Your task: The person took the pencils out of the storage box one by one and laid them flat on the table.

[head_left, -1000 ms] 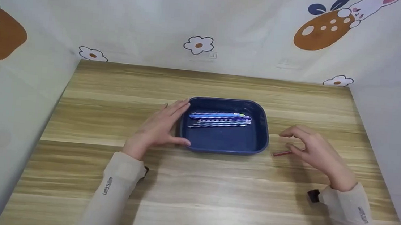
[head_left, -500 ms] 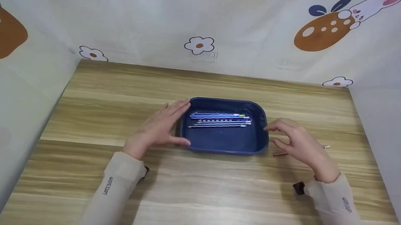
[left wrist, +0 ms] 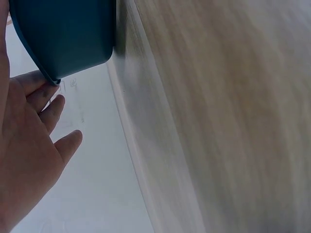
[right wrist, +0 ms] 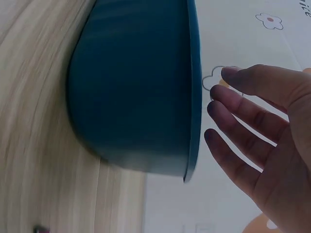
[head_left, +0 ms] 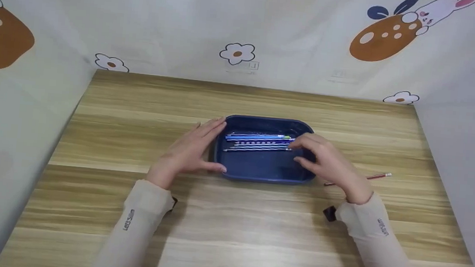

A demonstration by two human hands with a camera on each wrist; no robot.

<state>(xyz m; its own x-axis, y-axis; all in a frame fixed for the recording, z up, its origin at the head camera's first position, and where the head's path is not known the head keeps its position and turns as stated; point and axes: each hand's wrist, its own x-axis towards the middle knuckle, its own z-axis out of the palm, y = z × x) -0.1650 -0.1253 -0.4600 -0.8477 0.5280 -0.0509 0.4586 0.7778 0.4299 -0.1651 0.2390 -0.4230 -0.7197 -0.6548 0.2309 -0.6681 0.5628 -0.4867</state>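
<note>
A dark blue rectangular basin (head_left: pixel 260 167) sits mid-table in the head view, with several blue and silver pencils (head_left: pixel 258 142) lying in its back half. My left hand (head_left: pixel 188 150) rests at its left end, fingers straight at the back corner and thumb at the front one. The left wrist view has those fingertips (left wrist: pixel 44 92) right at the rim. Over the basin's right end reaches my right hand (head_left: pixel 327 158), fingers bent and parted from the thumb with nothing between them. Its fingertips overlap the pencils' eraser ends. In the right wrist view, the hand (right wrist: pixel 272 141) is above the rim.
A red pencil (head_left: pixel 379 177) with a white eraser lies on the wooden table (head_left: pixel 263 230), right of the basin and partly hidden by my right wrist. White cloth walls (head_left: pixel 178 29) with printed flowers and rabbits border the table at the back and sides.
My right hand has moved left from above the red pencil, across the rim and over the basin, uncovering the pencil's eraser end. My left hand and the basin have stayed put.
</note>
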